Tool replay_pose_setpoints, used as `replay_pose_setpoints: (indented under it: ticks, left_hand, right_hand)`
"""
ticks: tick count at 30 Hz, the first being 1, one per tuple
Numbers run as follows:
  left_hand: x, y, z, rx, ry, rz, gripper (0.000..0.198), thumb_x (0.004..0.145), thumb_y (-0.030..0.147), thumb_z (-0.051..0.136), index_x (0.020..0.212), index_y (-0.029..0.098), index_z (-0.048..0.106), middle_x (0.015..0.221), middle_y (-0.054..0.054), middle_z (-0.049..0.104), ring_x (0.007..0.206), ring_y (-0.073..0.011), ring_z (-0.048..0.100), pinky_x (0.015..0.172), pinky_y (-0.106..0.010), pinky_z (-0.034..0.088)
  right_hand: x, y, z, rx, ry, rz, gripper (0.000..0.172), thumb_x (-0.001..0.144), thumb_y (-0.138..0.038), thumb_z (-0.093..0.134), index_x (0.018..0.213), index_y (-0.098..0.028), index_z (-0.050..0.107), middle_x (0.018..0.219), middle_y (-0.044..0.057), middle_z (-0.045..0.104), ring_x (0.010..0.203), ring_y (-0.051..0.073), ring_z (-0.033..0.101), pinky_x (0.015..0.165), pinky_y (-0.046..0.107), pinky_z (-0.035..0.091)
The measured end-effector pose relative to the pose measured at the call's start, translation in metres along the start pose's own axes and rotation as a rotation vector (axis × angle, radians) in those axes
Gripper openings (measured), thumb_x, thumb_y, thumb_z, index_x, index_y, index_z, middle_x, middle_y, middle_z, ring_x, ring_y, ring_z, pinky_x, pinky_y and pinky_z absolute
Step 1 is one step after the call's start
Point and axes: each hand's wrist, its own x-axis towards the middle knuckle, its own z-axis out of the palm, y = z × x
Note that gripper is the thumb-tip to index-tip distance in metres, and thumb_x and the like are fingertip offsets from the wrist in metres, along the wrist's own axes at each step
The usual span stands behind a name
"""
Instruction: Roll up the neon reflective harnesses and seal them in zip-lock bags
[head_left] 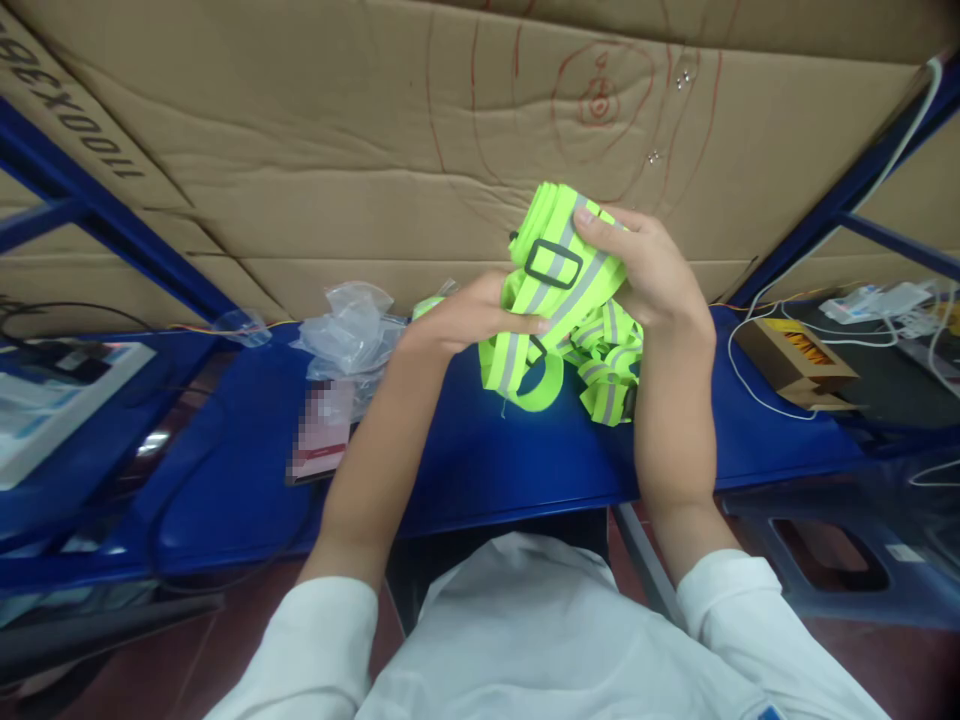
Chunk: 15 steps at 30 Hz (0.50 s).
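Note:
Between my hands, above the blue table, is a neon-yellow reflective strap point(592, 283) with grey stripes, folded into a thick bundle. A black slide buckle point(553, 264) sits on its near face. My right hand point(652, 260) grips the bundle's upper right, thumb in front and other fingers hidden behind. My left hand point(480, 312) closes around the lower left part, with its thumb across the strap. A loop of strap hangs below the left hand. More neon straps point(611, 365) lie in a tangled heap on the table behind and below.
Clear plastic bags point(349, 330) and a pink-and-white packet point(322, 430) lie left of my left arm. An open cardboard box point(799, 362) and a white cable point(739, 370) are at the right. A cardboard wall point(337, 150) stands behind the blue table point(510, 470); a plastic stool point(847, 555) is at lower right.

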Motion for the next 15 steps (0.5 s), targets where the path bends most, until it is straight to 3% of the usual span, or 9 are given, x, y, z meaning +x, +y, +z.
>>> replay_pose_setpoints:
  ticks: [4, 6, 10, 15]
  left_hand:
    - [-0.007, 0.007, 0.000, 0.045, -0.035, 0.064, 0.043, 0.070, 0.034, 0.096, 0.103, 0.014, 0.078, 0.098, -0.007, 0.081, 0.095, -0.0258, 0.075, 0.091, -0.037, 0.062]
    - [-0.006, 0.006, 0.002, 0.021, -0.029, 0.087, 0.042, 0.071, 0.034, 0.095, 0.103, 0.014, 0.077, 0.098, -0.007, 0.080, 0.094, -0.0247, 0.075, 0.090, -0.036, 0.062]
    - [-0.001, 0.001, 0.003, -0.016, 0.010, 0.093, 0.043, 0.070, 0.036, 0.096, 0.101, 0.015, 0.076, 0.097, -0.007, 0.079, 0.089, -0.0228, 0.075, 0.084, -0.033, 0.062]
    - [-0.006, 0.007, 0.003, 0.037, -0.009, 0.068, 0.045, 0.072, 0.039, 0.095, 0.106, 0.015, 0.077, 0.103, -0.009, 0.080, 0.094, -0.0252, 0.076, 0.087, -0.035, 0.062]
  right_hand:
    - [0.006, 0.006, 0.006, 0.020, -0.012, 0.032, 0.047, 0.081, -0.064, 0.080, 0.104, -0.024, 0.073, 0.110, 0.005, 0.078, 0.110, 0.029, 0.074, 0.092, 0.042, 0.065]
    - [0.012, 0.014, 0.008, 0.016, 0.045, 0.012, 0.048, 0.078, -0.060, 0.084, 0.107, -0.024, 0.073, 0.112, 0.005, 0.077, 0.111, 0.029, 0.074, 0.095, 0.042, 0.064]
    - [0.017, 0.024, 0.007, -0.251, 0.167, -0.135, 0.046, 0.086, -0.067, 0.074, 0.104, -0.026, 0.075, 0.112, 0.004, 0.078, 0.113, 0.028, 0.072, 0.104, 0.046, 0.059]
    - [0.004, 0.009, -0.002, -0.474, -0.088, -0.226, 0.060, 0.100, -0.076, 0.047, 0.116, -0.028, 0.078, 0.126, 0.005, 0.077, 0.129, 0.028, 0.066, 0.118, 0.050, 0.049]
